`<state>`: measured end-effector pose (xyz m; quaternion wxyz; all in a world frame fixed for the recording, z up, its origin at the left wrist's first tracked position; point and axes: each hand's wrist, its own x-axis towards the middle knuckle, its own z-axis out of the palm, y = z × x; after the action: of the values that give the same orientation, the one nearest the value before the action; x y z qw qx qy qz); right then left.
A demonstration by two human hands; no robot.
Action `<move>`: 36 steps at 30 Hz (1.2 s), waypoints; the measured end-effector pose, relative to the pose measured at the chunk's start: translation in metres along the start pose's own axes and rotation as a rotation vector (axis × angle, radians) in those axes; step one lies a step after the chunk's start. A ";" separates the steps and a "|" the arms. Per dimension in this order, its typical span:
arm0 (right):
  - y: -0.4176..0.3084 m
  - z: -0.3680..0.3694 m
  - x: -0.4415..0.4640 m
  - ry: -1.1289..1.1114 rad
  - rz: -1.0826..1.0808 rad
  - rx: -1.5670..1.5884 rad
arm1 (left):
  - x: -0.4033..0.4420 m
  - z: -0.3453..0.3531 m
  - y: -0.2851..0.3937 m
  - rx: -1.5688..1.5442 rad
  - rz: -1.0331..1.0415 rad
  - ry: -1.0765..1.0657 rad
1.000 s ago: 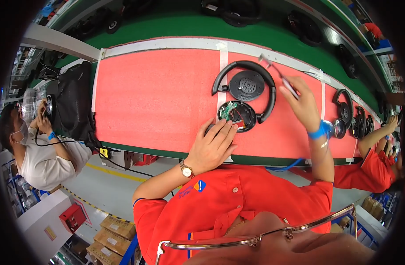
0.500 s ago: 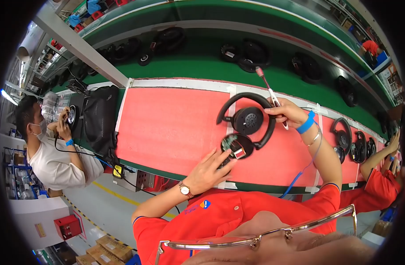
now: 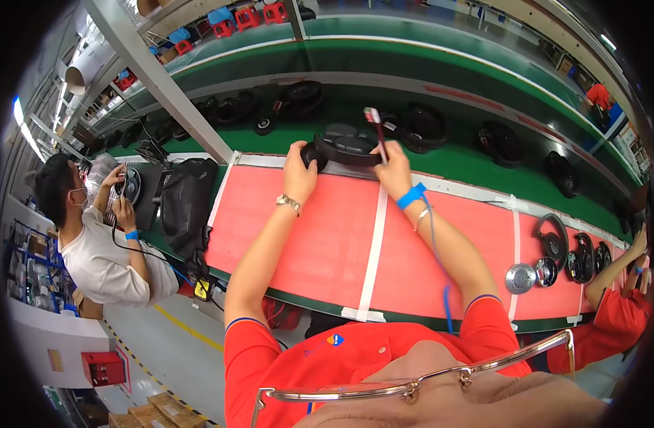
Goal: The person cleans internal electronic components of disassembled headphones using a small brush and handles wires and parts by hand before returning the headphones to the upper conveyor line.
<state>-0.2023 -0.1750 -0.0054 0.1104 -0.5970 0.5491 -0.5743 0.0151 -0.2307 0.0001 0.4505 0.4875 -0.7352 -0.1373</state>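
Both ends gripped: your left hand has fingers clamped on the black plastic over-ear headset, your right hand on its other end plus a slim red-and-white-headed brush. Long axis left-right between them, over far edge of the pink-topped counter.

headphones part-covered by fingers, brush partly hidden

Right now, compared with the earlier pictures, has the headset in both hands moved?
Yes: the headset went forward, from the pink mat toward the green belt beyond.
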 end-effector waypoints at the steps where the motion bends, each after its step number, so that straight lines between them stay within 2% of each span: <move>1: 0.008 0.011 0.003 0.010 0.020 -0.010 | 0.006 0.005 -0.005 0.003 0.009 0.005; 3: 0.014 0.024 0.012 0.030 0.033 -0.011 | 0.019 0.011 -0.007 0.039 -0.164 0.020; 5: 0.010 0.032 0.019 0.092 0.330 0.168 | 0.025 0.016 -0.001 -0.014 -0.169 0.069; 6: 0.010 0.035 0.023 0.092 0.326 0.169 | 0.027 0.019 0.001 -0.069 -0.183 0.111; 7: 0.010 0.038 0.026 0.153 0.368 0.263 | 0.029 0.027 -0.003 0.018 -0.090 0.182; 8: 0.011 0.040 0.029 0.214 0.411 0.356 | 0.033 0.033 -0.004 0.017 -0.090 0.183; 10: 0.025 0.040 0.032 0.249 0.397 0.385 | 0.040 0.042 0.008 -0.240 -0.046 0.166; 12: 0.030 0.034 0.035 0.291 0.391 0.397 | 0.046 0.051 0.021 -0.229 0.019 0.190; 13: 0.028 0.031 0.036 0.299 0.398 0.497 | 0.049 0.055 0.027 -0.268 0.034 0.199; 14: 0.025 0.027 0.037 0.299 0.403 0.496 | 0.051 0.059 0.032 -0.303 0.048 0.206; 16: 0.019 0.019 0.041 0.289 0.577 0.855 | 0.056 0.067 0.038 -0.321 0.056 0.222; 18: 0.023 0.017 0.041 0.233 0.629 0.851 | 0.060 0.072 0.041 -0.436 0.029 0.199; 20: 0.030 0.020 0.040 0.111 0.764 0.868 | 0.062 0.079 0.037 -0.423 0.033 0.191; 22: 0.032 0.023 0.038 0.087 0.795 0.903 | 0.064 0.087 0.029 -0.265 0.079 0.161; 25: 0.037 0.028 0.038 0.054 0.900 0.977 | 0.068 0.104 0.018 -0.219 0.131 0.182; 28: 0.037 0.029 0.035 0.106 0.879 0.973 | 0.077 0.110 0.018 -0.122 0.231 0.173; 30: 0.034 0.028 0.035 0.142 0.902 0.981 | 0.092 0.105 0.014 0.093 0.319 0.246; 32: 0.033 0.028 0.034 0.180 0.931 0.990 | 0.107 0.094 -0.003 0.240 0.171 0.246; 34: 0.035 0.029 0.034 0.216 0.894 0.979 | 0.127 0.087 -0.048 0.416 0.066 0.213; 36: 0.035 0.029 0.034 0.229 0.876 0.956 | 0.132 0.070 -0.064 0.546 -0.066 0.071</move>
<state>-0.2061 -0.2290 -0.0221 0.5280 -0.1388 0.4338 -0.7168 -0.0183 -0.3890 -0.0099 0.3234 0.6191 -0.7124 0.0686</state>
